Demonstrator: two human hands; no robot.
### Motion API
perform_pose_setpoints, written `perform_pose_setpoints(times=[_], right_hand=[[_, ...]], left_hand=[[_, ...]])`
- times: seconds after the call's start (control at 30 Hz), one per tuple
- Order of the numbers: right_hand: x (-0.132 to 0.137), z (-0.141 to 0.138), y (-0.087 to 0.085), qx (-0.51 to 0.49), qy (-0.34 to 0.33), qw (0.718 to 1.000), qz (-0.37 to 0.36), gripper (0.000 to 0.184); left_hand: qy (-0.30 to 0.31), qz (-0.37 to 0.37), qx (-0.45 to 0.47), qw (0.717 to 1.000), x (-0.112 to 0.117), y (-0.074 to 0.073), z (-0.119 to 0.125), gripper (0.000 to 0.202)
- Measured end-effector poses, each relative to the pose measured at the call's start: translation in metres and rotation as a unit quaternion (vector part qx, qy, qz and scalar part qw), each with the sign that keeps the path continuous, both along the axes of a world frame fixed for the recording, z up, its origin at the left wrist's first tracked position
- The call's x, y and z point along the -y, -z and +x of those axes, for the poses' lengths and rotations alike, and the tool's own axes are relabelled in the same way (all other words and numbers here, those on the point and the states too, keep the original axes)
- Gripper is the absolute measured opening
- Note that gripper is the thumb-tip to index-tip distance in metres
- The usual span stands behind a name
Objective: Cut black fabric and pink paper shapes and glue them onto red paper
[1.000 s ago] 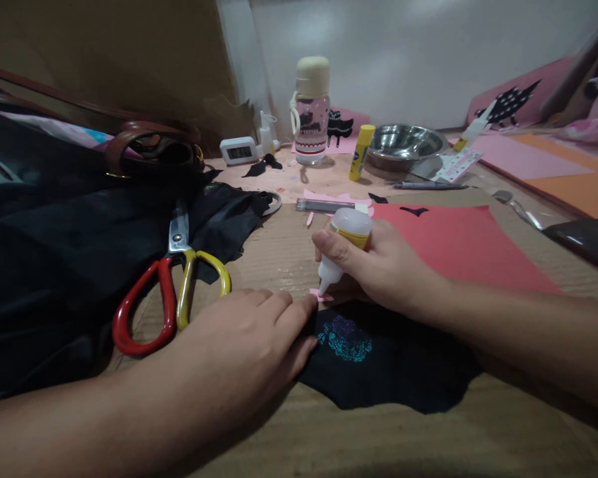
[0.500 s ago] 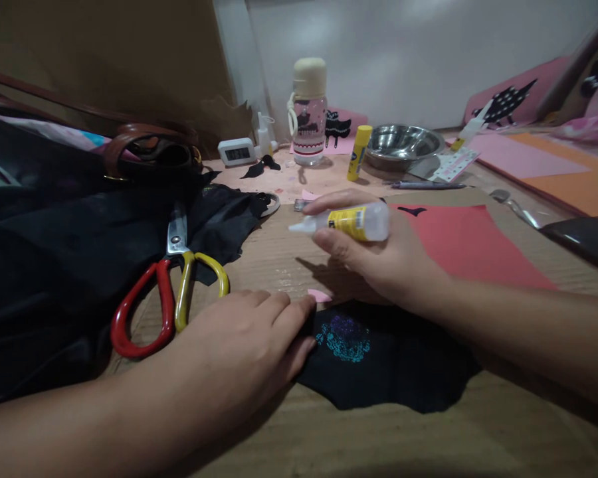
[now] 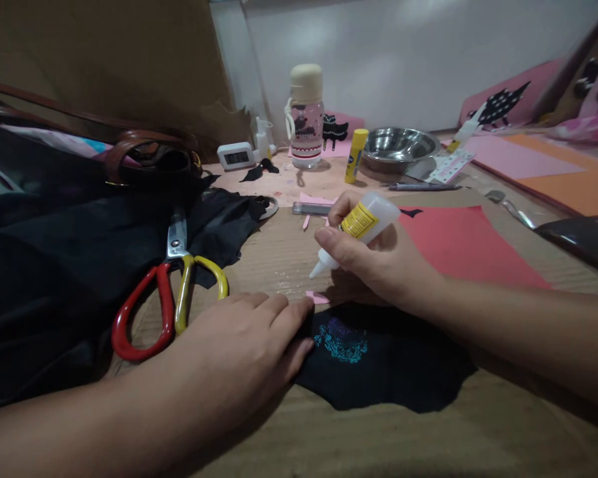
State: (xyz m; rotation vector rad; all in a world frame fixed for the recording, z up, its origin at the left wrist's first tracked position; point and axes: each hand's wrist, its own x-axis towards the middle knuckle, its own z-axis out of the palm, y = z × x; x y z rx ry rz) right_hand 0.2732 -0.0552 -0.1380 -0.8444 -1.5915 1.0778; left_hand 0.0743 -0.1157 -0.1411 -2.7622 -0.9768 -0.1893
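Note:
My right hand [image 3: 379,262] grips a small clear glue bottle [image 3: 359,224] with a yellow label, its white nozzle tilted down and left, just above a small pink paper piece [image 3: 317,297]. My left hand [image 3: 239,345] lies flat, fingers stretched out, with its fingertips at the left edge of a black paper shape [image 3: 389,362] and touching the pink piece. A patch of teal and purple glitter [image 3: 343,338] sits on the black shape.
Red and yellow scissors [image 3: 167,292] lie left on black fabric [image 3: 80,265]. A red paper sheet [image 3: 458,242] lies right. At the back stand a bottle [image 3: 305,116], a glue stick [image 3: 353,155], a steel bowl [image 3: 403,146] and a small clock [image 3: 236,156].
My right hand lifted the glue bottle off the pink piece, turned it level, then tipped the nozzle down toward the piece again. My left hand stayed put.

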Motion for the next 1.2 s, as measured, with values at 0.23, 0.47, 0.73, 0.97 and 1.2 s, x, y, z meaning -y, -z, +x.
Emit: perform_pose_setpoints(times=[0.23,0.47,0.73,0.97,1.2], right_hand=[[-0.0035,0.0014,0.0043,0.049,-0.029,0.998,-0.011,0.057],[0.0027,0.0024,-0.0007,0.105,-0.052,0.992,-0.047,0.054],[0.0001,0.0008,-0.0048,0.042,-0.024,0.998,-0.031,0.053],[0.0002,0.0012,-0.0021,0.063,-0.028,0.997,-0.032,0.048],[0.0025,0.0030,-0.0009,0.095,-0.047,0.993,-0.040,0.052]], left_hand=[[0.002,-0.007,0.004,1.000,-0.0003,-0.0019,0.0013,0.033],[0.014,0.005,0.000,1.000,-0.0001,0.0013,-0.0013,0.034],[0.011,0.013,-0.006,1.000,0.0004,0.0018,-0.0015,0.033],[0.015,0.010,0.003,1.000,0.0010,0.0026,-0.0018,0.034],[0.012,0.016,0.004,1.000,0.0007,0.0020,-0.0022,0.035]])
